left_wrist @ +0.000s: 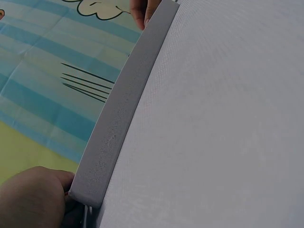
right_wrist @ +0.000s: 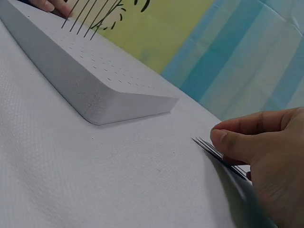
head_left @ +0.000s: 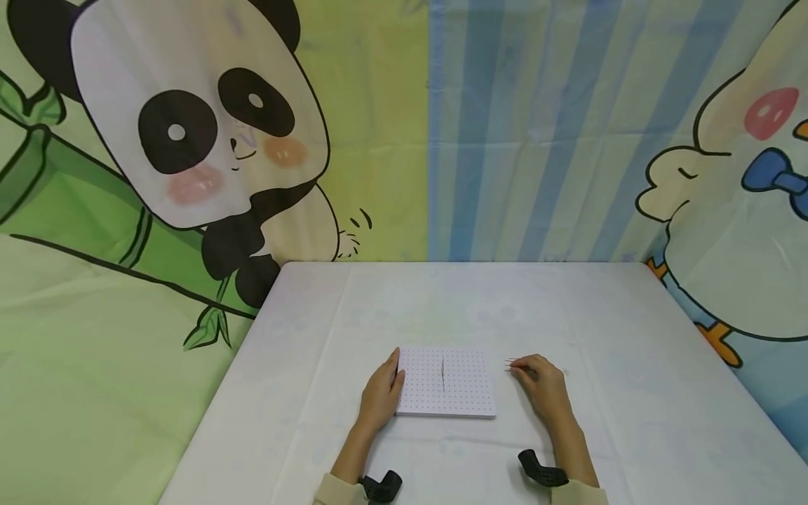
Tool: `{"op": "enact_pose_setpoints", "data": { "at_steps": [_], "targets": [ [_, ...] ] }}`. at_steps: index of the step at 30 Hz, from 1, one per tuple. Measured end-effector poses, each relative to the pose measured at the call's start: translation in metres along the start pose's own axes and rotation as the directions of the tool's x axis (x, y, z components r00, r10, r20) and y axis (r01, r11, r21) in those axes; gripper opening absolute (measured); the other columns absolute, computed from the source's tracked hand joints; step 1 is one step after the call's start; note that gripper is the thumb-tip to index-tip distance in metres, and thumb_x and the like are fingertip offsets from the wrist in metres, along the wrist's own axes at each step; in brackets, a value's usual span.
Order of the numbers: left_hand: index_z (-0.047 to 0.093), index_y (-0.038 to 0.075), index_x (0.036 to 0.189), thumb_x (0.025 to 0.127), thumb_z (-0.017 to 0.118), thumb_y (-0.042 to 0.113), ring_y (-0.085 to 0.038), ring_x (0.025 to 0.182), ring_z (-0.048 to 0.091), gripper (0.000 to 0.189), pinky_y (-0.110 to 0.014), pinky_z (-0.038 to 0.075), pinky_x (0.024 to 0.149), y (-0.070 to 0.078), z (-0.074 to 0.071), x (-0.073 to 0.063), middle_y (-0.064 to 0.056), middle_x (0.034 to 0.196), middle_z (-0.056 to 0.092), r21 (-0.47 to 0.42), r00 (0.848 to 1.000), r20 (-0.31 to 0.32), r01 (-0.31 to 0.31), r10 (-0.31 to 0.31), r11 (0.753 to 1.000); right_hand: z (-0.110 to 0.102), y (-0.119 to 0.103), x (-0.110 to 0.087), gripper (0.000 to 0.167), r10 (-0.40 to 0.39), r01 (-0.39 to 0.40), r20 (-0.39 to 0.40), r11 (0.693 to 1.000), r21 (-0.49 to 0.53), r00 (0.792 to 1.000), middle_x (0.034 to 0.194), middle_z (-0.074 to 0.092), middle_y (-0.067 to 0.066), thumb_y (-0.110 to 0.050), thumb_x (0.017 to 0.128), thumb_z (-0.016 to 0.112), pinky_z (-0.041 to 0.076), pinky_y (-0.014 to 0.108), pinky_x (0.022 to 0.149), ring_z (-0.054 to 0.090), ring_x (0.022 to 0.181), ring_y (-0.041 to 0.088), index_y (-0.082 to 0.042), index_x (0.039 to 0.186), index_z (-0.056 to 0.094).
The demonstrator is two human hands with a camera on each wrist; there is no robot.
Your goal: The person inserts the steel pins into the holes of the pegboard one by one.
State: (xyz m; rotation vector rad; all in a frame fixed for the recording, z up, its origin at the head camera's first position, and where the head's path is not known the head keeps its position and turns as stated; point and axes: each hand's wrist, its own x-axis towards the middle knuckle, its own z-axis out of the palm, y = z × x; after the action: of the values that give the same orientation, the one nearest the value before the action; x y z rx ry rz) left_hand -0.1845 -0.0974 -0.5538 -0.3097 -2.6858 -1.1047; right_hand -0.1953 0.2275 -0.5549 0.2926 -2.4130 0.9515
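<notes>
A white pegboard (head_left: 416, 403) with rows of small holes lies flat on the table. Several thin, dark metal pins (right_wrist: 85, 19) stand upright in it, in a line near its middle in the head view. My left hand (head_left: 381, 394) grips the board's left edge, thumb near the top; some of its fingers are hidden by the board. To the right of the board, apart from it, my right hand (head_left: 544, 386) pinches a small bunch of thin metal pins (right_wrist: 209, 148) between thumb and fingers, just above the tabletop. Their tips point toward the board.
A white cloth covers the table (head_left: 303, 421). Behind it hangs a printed curtain (head_left: 379, 140) with a panda and blue stripes. A black wrist device (head_left: 381, 485) is worn on the left arm, another black device (head_left: 541, 470) on the right.
</notes>
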Motion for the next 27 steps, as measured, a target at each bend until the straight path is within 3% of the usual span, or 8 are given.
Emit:
{"op": "enact_pose_setpoints", "data": {
  "at_steps": [7,20,27],
  "targets": [
    [0.033,0.003,0.142,0.097,0.047,0.021,-0.027,0.129,0.038,0.05,-0.042,0.032,0.106,-0.0018,0.0032,0.0,-0.011,0.142,0.039,-0.003,1.0,0.003,0.015,-0.015,1.0,0.0018,0.0064,-0.0006,0.014,-0.012,0.013,-0.007,1.0,0.029,1.0,0.084,0.062,-0.002,0.0,0.072,0.075,0.044,0.006,0.07,0.061,0.08,0.017,-0.011,0.078,0.069],
    [0.034,0.003,0.141,0.097,0.048,0.02,-0.028,0.128,0.039,0.05,-0.042,0.032,0.105,-0.0005,0.0019,-0.0003,-0.012,0.141,0.04,0.003,1.0,-0.001,0.015,-0.015,1.0,0.0027,0.0082,-0.002,0.013,0.006,-0.006,0.002,1.0,-0.004,1.0,0.078,0.058,-0.002,-0.001,0.071,0.076,0.044,0.021,0.056,0.05,0.071,0.012,-0.011,0.073,0.069],
    [0.035,0.002,0.141,0.096,0.048,0.019,-0.029,0.127,0.04,0.049,-0.043,0.033,0.105,0.0003,0.0011,-0.0006,-0.013,0.14,0.041,0.009,1.0,-0.014,0.006,-0.006,1.0,-0.0001,0.005,-0.0037,0.008,0.047,-0.046,0.065,0.999,-0.013,0.997,0.08,0.058,-0.001,-0.004,0.076,0.073,0.046,0.027,0.06,0.051,0.075,0.016,-0.01,0.077,0.068]
  ]
}}
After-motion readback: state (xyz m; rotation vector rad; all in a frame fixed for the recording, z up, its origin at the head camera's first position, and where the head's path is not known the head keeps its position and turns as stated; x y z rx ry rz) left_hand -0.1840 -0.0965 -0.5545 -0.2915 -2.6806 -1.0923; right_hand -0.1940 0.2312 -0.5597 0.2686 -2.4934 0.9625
